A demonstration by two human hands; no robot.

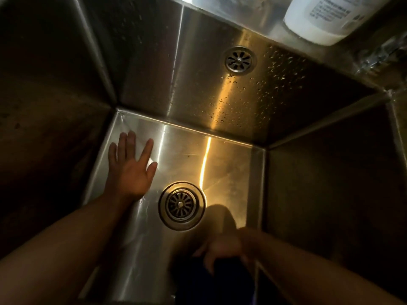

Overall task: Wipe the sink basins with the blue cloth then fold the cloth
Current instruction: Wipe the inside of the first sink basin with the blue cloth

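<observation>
Stainless-steel square sink basin (220,164), head view: L hand (132,170) spread flat on floor nr back-left corner, prob. bracing. R hand (222,247) atop dark blue cloth (198,287) at near wall, wiping; pinching or pressing, can't tell, blurred.

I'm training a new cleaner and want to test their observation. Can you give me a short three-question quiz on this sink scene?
1. True or false: the left hand is open, fingers spread, left of the drain.
2. Which hand touches the blue cloth? A) left B) right C) both
3. Fill in: the white bottle sits at the top ____ of the view.

Key: 1 true; 2 B, the right hand; 3 right.
</observation>
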